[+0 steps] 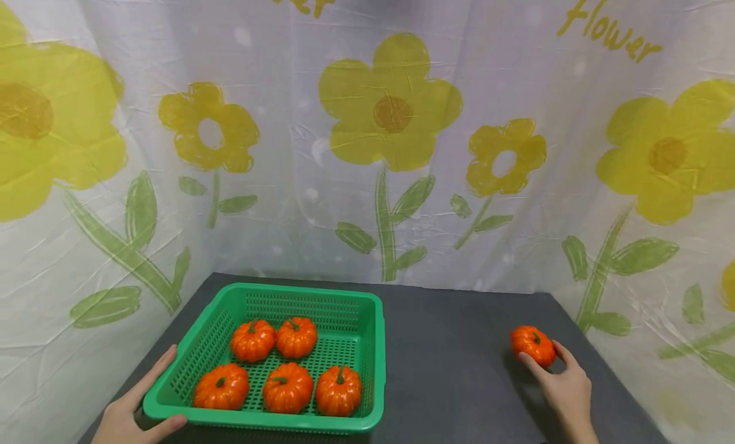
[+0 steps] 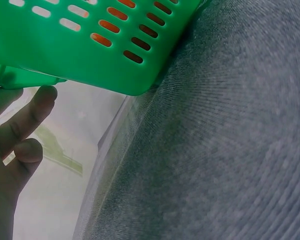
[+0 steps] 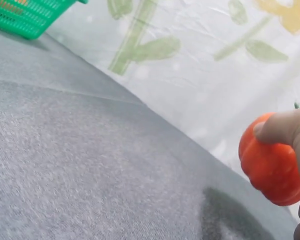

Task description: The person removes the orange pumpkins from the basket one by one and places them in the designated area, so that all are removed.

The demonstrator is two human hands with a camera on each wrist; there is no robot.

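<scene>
A green plastic basket [image 1: 376, 367] with slotted sides stands on the left of the dark table. Several small orange pumpkins [image 1: 288, 388] with green stems sit inside it. My left hand [image 1: 133, 402] spreads around the basket's front left corner, thumb by the front rim and fingers stretched along the left side. In the left wrist view, fingers [image 2: 27, 120] show beside the rim, apart from the slotted wall. On the right, my right hand [image 1: 559, 383] pinches another orange pumpkin [image 1: 533, 344] between thumb and fingers. The right wrist view shows this pumpkin [image 3: 272, 170] raised over the tabletop.
A dark grey cloth-like surface [image 1: 442, 355] covers the table between the basket and my right hand. Pale curtains [image 1: 275, 221] printed with yellow flowers enclose the back and both sides. A shadow [image 3: 230, 220] falls beneath the raised pumpkin.
</scene>
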